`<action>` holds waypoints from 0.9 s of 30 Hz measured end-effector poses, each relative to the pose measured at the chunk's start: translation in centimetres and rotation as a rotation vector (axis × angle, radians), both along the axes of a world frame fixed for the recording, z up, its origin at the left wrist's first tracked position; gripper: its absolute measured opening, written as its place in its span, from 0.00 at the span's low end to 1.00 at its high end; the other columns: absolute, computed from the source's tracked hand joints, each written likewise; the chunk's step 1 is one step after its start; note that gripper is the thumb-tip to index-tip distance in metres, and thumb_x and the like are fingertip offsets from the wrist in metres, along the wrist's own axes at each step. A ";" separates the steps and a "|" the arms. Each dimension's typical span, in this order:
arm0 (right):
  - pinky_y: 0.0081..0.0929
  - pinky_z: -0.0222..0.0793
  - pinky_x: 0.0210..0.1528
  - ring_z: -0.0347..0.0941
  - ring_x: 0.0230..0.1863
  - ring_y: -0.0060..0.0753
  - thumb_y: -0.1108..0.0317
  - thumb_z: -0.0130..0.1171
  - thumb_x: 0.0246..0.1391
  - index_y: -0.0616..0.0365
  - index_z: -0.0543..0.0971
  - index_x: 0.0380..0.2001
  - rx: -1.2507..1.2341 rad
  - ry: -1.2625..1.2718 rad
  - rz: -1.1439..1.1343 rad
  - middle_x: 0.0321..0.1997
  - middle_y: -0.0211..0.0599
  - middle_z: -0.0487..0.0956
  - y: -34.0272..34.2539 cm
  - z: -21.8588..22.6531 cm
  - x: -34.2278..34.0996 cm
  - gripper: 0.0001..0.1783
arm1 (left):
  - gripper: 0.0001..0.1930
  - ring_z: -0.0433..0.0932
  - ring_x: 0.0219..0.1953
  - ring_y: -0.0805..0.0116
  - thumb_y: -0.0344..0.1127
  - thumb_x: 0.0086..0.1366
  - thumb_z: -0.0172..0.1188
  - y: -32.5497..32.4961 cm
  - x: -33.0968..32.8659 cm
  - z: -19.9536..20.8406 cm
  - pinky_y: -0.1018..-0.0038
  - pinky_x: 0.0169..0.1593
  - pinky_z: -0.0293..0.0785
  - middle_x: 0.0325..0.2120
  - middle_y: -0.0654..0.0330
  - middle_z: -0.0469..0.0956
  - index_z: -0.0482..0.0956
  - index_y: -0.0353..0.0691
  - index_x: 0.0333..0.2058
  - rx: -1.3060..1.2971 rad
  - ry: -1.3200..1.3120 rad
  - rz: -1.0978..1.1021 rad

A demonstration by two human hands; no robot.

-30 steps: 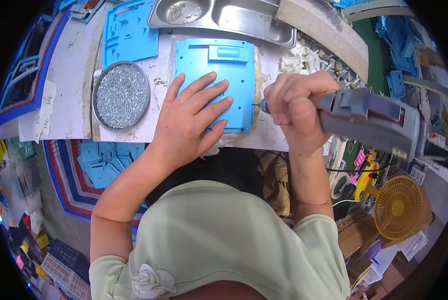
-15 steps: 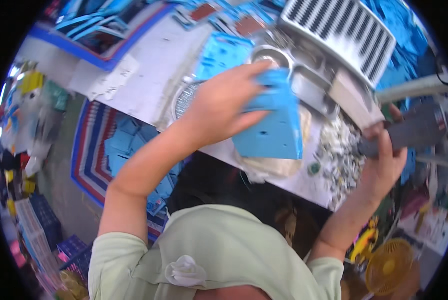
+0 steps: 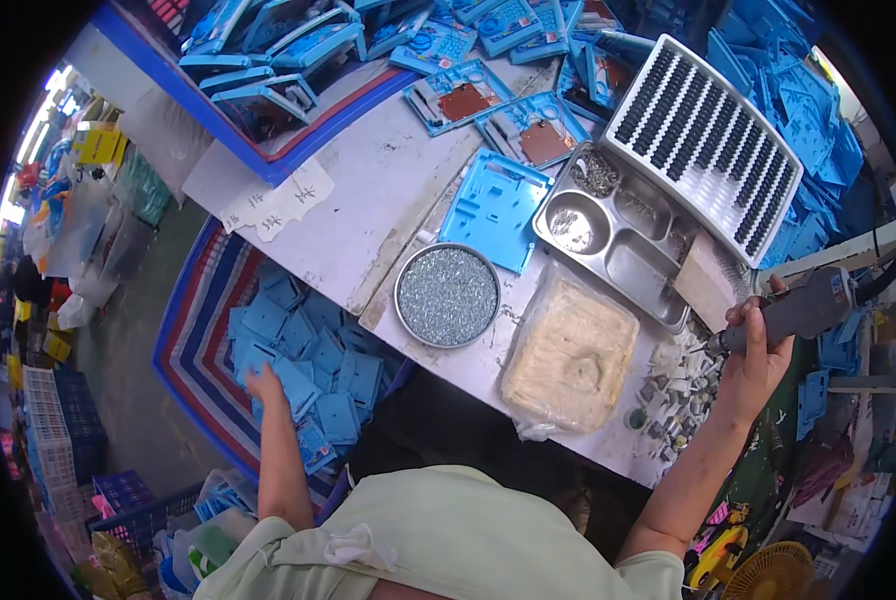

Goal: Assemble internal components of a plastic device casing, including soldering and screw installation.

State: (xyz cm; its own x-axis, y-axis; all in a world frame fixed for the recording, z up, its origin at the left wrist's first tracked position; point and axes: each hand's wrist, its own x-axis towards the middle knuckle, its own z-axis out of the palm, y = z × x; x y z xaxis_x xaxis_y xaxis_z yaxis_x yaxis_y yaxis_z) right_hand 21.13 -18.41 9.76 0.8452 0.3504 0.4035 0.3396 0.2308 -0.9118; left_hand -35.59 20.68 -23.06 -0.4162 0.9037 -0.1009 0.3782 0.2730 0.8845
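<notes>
My left hand (image 3: 264,384) reaches down into a striped bag (image 3: 190,330) left of the workbench. Its fingers close at the edge of a blue plastic panel (image 3: 253,356), partly hidden among several similar panels (image 3: 328,375). On the right, my right hand (image 3: 755,362) is wrapped around a dark grey electric screwdriver (image 3: 803,308), its tip pointing left over a heap of small parts (image 3: 678,385). A plastic-wrapped beige pad (image 3: 571,355) lies on the bench between my arms. Beyond it rests a blue plastic shell (image 3: 495,210).
A round dish (image 3: 447,296) of small metal pieces stands left of the pad. Behind are a steel compartment tray (image 3: 641,268) and a white rack (image 3: 703,145) with rows of black parts. Blue cases fill a blue-rimmed container (image 3: 218,125) at far left. More blue parts (image 3: 808,150) pile up at far right.
My left hand has moved from above the pad down left into the bag, taking the blue panel off the bench. My right hand keeps hold of the screwdriver, nearly in place.
</notes>
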 end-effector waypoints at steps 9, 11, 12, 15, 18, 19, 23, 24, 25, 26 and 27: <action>0.29 0.68 0.57 0.74 0.53 0.31 0.76 0.63 0.61 0.63 0.63 0.69 -0.069 -0.154 -0.166 0.52 0.40 0.77 2.2 -0.3 0.2 0.35 | 0.41 0.84 0.51 0.47 0.75 0.58 0.57 7.1 49.7 26.0 0.57 0.54 0.78 0.48 0.49 0.85 0.87 0.38 0.47 0.156 0.800 -1.196; 0.32 0.65 0.62 0.71 0.59 0.34 0.76 0.62 0.61 0.61 0.63 0.71 -0.118 -0.187 -0.238 0.58 0.43 0.75 1.6 -0.1 -0.2 0.36 | 0.38 0.81 0.57 0.50 0.68 0.59 0.61 5.5 54.5 26.2 0.58 0.57 0.77 0.57 0.51 0.81 0.83 0.40 0.55 0.045 0.921 -1.211; 0.34 0.63 0.65 0.70 0.61 0.36 0.75 0.61 0.62 0.60 0.63 0.71 -0.144 -0.202 -0.273 0.60 0.44 0.74 1.3 0.0 -0.6 0.36 | 0.36 0.81 0.58 0.51 0.64 0.59 0.62 5.5 55.9 26.1 0.58 0.58 0.77 0.58 0.52 0.80 0.83 0.41 0.56 0.001 0.898 -1.213; 0.32 0.65 0.63 0.67 0.63 0.33 0.74 0.65 0.59 0.57 0.64 0.71 -0.209 -0.202 -0.302 0.63 0.42 0.71 0.2 0.0 -1.9 0.38 | 0.31 0.80 0.59 0.51 0.50 0.58 0.67 6.6 59.2 24.6 0.58 0.60 0.77 0.58 0.53 0.80 0.82 0.39 0.57 -0.099 0.758 -1.146; 0.32 0.65 0.63 0.67 0.64 0.33 0.75 0.65 0.58 0.59 0.66 0.69 -0.184 -0.197 -0.329 0.63 0.41 0.72 -0.2 -1.6 -3.2 0.36 | 0.35 0.78 0.61 0.50 0.48 0.56 0.69 8.9 59.8 22.7 0.57 0.61 0.76 0.60 0.50 0.77 0.77 0.36 0.60 0.121 0.651 -1.013; 0.32 0.65 0.63 0.68 0.64 0.33 0.76 0.65 0.58 0.60 0.67 0.68 -0.179 -0.209 -0.313 0.63 0.41 0.72 -0.4 -2.2 -3.9 0.35 | 0.39 0.77 0.62 0.49 0.46 0.55 0.70 7.8 59.5 25.1 0.56 0.62 0.76 0.66 0.46 0.70 0.71 0.34 0.63 -0.012 0.557 -1.109; 0.26 0.72 0.53 0.77 0.49 0.27 0.78 0.63 0.59 0.65 0.76 0.57 -0.181 -0.051 -0.092 0.48 0.36 0.80 -1.3 -5.7 -5.6 0.21 | 0.27 0.82 0.53 0.52 0.43 0.62 0.69 5.2 57.3 29.4 0.58 0.56 0.77 0.51 0.48 0.81 0.76 0.36 0.57 0.744 0.472 -0.795; 0.24 0.74 0.49 0.79 0.44 0.25 0.78 0.63 0.60 0.65 0.79 0.52 -0.223 0.034 -0.014 0.43 0.34 0.82 -1.1 -5.9 -6.1 0.17 | 0.26 0.79 0.55 0.49 0.39 0.61 0.67 5.7 56.6 30.6 0.57 0.59 0.74 0.53 0.46 0.78 0.75 0.37 0.57 0.848 0.378 -0.832; 0.22 0.74 0.46 0.79 0.40 0.24 0.77 0.63 0.60 0.66 0.80 0.49 -0.293 0.077 0.065 0.39 0.33 0.82 -0.8 -6.1 -6.4 0.14 | 0.26 0.76 0.57 0.47 0.34 0.60 0.66 6.4 55.6 31.6 0.55 0.61 0.70 0.54 0.45 0.75 0.73 0.38 0.57 0.949 0.284 -0.873; 0.21 0.75 0.44 0.79 0.37 0.22 0.76 0.63 0.60 0.66 0.82 0.46 -0.361 0.121 0.147 0.35 0.31 0.82 -0.3 -6.3 -6.6 0.11 | 0.26 0.73 0.59 0.45 0.30 0.59 0.64 6.9 55.1 32.8 0.53 0.64 0.66 0.56 0.43 0.73 0.71 0.38 0.57 1.049 0.189 -0.911; 0.21 0.75 0.42 0.79 0.35 0.21 0.74 0.63 0.63 0.66 0.82 0.45 -0.369 0.169 0.202 0.34 0.32 0.82 0.1 -6.4 -6.9 0.09 | 0.24 0.73 0.58 0.44 0.28 0.59 0.62 5.4 54.0 34.5 0.54 0.62 0.68 0.55 0.44 0.73 0.73 0.38 0.55 1.313 0.159 -0.870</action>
